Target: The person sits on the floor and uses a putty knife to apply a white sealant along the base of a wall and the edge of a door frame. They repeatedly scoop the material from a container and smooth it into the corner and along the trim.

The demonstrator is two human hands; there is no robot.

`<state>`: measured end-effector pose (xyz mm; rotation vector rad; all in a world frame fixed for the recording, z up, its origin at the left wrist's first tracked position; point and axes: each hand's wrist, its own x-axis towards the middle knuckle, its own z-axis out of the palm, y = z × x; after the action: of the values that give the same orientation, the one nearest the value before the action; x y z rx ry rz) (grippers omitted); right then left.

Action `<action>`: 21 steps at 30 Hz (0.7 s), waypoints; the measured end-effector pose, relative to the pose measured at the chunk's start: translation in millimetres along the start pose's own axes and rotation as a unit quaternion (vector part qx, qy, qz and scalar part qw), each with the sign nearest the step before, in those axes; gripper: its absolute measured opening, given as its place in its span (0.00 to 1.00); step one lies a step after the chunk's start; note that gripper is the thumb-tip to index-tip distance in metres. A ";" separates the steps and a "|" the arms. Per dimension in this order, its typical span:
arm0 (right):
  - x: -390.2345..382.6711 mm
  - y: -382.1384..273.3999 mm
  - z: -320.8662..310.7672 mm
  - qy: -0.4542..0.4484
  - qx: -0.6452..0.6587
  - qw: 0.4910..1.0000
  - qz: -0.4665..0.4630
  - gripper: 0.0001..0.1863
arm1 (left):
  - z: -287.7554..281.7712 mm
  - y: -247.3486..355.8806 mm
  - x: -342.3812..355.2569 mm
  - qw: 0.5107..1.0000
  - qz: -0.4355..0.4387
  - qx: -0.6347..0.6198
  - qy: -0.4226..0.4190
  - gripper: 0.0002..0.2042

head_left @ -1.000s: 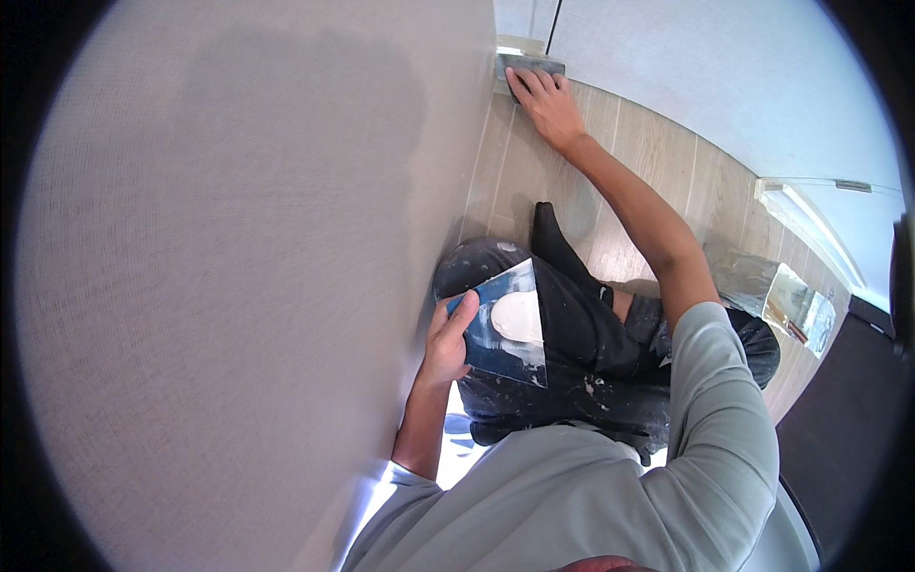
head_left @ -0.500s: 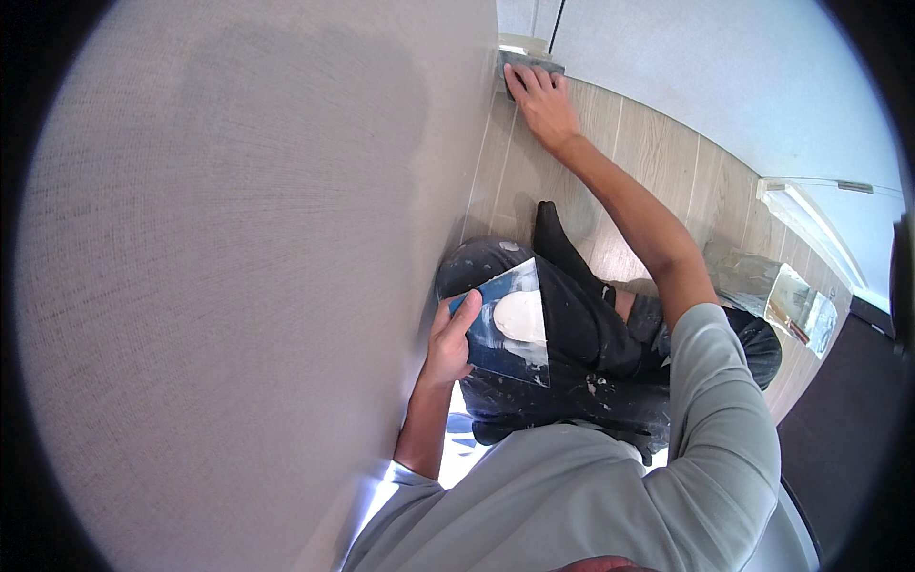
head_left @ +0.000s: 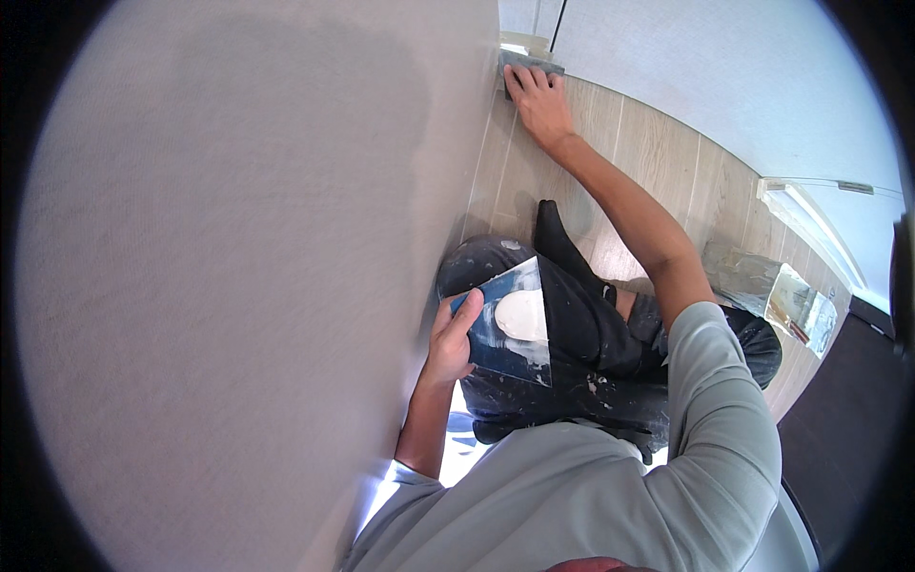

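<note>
My left hand (head_left: 450,341) is closed on a blue putty spreader (head_left: 491,343), thumb on top, held over my lap. A smooth white blob of filler (head_left: 520,316) sits on its blade, with thinner white smears around it. Stretched far forward, my right hand (head_left: 543,100) grips a dark grey flat tool (head_left: 534,63), its exact kind hidden partly by the fingers. That tool is low in the corner where the beige wall meets a white panel, against a pale strip (head_left: 526,44) at the panel's foot.
A large beige textured wall (head_left: 248,286) rises close along my left side. White panels (head_left: 724,86) stand ahead and to the right, above wood-look flooring (head_left: 658,153). Right of my knees lies a translucent bag or wrapper (head_left: 799,310) with thin items inside. My black-socked foot (head_left: 562,238) rests on the floor.
My right wrist and forearm have shifted very slightly left, with the grey tool staying in the corner. My left hand and the spreader look unchanged.
</note>
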<state>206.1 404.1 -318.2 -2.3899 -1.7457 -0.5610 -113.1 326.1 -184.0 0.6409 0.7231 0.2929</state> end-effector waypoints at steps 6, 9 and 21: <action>3.9 3.2 -11.9 0.035 0.021 0.999 0.002 0.25 | 9.2 5.9 -1.4 1.000 0.002 -0.005 0.012 0.16; 4.6 5.1 -12.1 0.040 0.015 0.999 -0.005 0.25 | 8.1 5.5 -1.3 1.000 -0.010 -0.011 -0.002 0.16; 2.6 2.4 -13.2 -0.008 0.015 1.000 -0.017 0.24 | 4.0 1.6 -1.5 1.000 -0.005 -0.001 0.017 0.19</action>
<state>206.1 401.5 -304.8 -2.3546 -1.7910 -0.5182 -111.5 324.9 -179.9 0.6309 0.7589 0.2971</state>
